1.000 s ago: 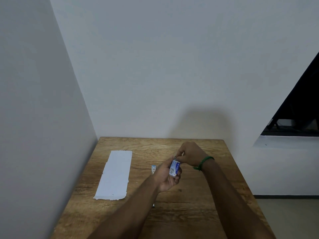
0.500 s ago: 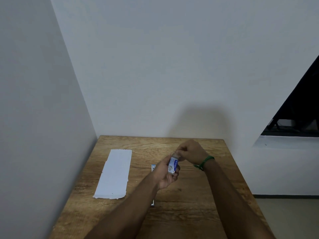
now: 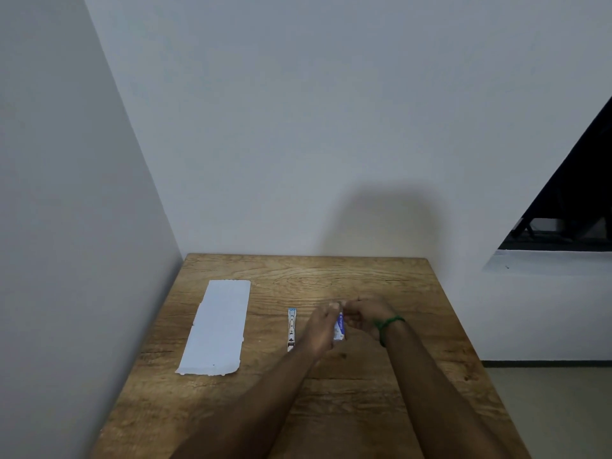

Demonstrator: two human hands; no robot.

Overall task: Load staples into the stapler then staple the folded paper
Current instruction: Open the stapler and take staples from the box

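My left hand (image 3: 320, 329) holds a small blue and white staple box (image 3: 339, 327) upright over the middle of the wooden table (image 3: 414, 385). My right hand (image 3: 366, 313), with a green band at the wrist, pinches at the top of that box, fingertips meeting the left thumb. What the right fingers grip is too small to tell. A slim stapler (image 3: 291, 329) lies flat on the table just left of my left hand, pointing away from me. The folded white paper (image 3: 218, 327) lies further left, long side running away from me.
The table stands in a corner, with a white wall (image 3: 82, 260) close along its left edge and another behind it. Its right edge drops to the floor (image 3: 556, 409). A dark window opening (image 3: 576, 210) sits at the right.
Both hands with the staple box have shifted slightly away from me and lower toward the table. The right fingers stay working at the box top. Stapler and paper have not moved.
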